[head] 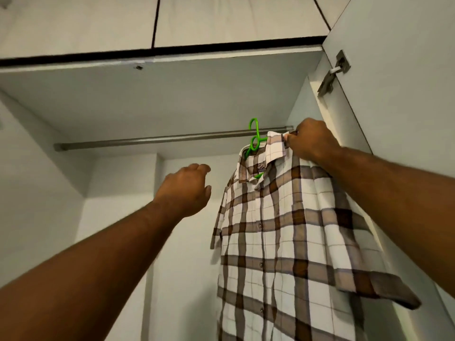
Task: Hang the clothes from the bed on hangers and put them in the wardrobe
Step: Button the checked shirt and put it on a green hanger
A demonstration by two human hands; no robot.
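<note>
**While the right hand [312,141] pinches its collar, a plaid shirt [283,230] hangs on the wardrobe rail**

Where the wardrobe [147,99] stands open, a grey metal rail [147,140] runs across the compartment just under its top panel. Its left stretch is bare. Two closed upper cabinet doors [221,18] sit above, edged by a dark gap. The open wardrobe door [406,70] swings out on the right, with a metal hinge [332,72] near its top. Nothing lies between either hand and the shirt.

The brown-and-white plaid shirt hangs buttoned on a green hanger [254,134], whose hook loops over the rail near its right end, close to the side wall. One short sleeve juts out toward the lower right.

The right hand is up at the rail's right end, against the top of the shirt, its fingers curled and pinching the collar. Its forearm crosses in front of the shirt's shoulder. The left hand [187,190] is raised left of the shirt, below the rail, apart from the cloth. Its fingers are loosely bent and it holds nothing.
</note>
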